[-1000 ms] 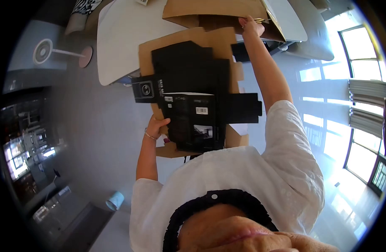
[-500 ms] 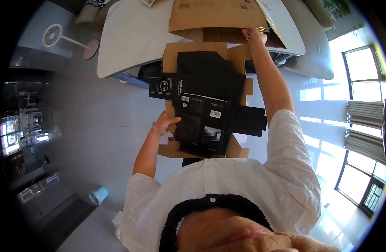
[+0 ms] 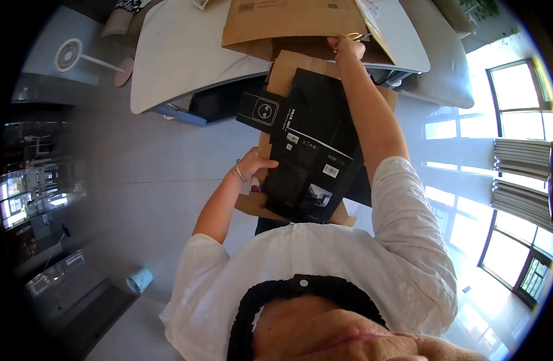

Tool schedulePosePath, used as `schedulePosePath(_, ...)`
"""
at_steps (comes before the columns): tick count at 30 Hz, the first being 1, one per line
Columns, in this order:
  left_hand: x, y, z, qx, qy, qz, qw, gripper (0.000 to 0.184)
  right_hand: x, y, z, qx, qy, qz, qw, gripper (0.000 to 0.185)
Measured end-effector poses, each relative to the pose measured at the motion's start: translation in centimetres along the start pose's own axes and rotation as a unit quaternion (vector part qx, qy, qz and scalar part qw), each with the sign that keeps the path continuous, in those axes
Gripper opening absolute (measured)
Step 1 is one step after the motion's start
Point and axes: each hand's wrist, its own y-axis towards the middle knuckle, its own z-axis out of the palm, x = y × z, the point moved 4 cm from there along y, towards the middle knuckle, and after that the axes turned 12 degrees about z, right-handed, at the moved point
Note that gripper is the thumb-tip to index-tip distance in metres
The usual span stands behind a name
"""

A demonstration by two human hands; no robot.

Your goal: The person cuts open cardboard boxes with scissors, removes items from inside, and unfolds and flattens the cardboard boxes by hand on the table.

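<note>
My left hand grips the left edge of a flattened black carton, with the thumb on its printed face. White labels and a small picture show on that face. Unfolded brown cardboard sticks out behind the carton. Closed around gold-handled scissors, my right hand is at the near opening of a large brown cardboard box on the table. My right forearm covers part of the carton's right side.
The white marbled table has a rounded edge and metal legs. A white fan stands on the floor at far left, and a light blue bin at lower left. A beige sofa is at right.
The carton in my left hand has shifted right and tilted clockwise, passing partly under my right forearm. My right hand stays at the box opening with the scissors.
</note>
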Motion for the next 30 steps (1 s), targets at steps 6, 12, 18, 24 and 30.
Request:
schedulePosePath(6,0.9,3.4,2.1,-0.020,-0.056,0.006,0.998,0.037,-0.1,0.9,-3.8,0.024,0.003,-0.006,1.000,0.012)
schedulePosePath(12,0.8,4.1,1.5,-0.001,-0.073,0.003,0.997,0.039,-1.2,1.4,-4.7,0.086,0.033,-0.056,0.994,0.011)
schedulePosePath(18,0.0,10.6,1.3,0.027,-0.032,0.021,0.999,0.038,-0.4,7.2,-5.0,0.040,0.013,-0.047,0.998,0.009)
schedulePosePath(24,-4.1,8.3,1.9,0.028,0.047,0.027,0.998,0.038,2.0,5.0,-4.8,0.041,0.040,-0.030,0.998,0.010)
schedulePosePath(30,-3.5,4.7,1.7,0.000,-0.006,0.016,1.000,0.039,0.1,0.7,-5.3,0.035,0.028,-0.003,0.999,0.011)
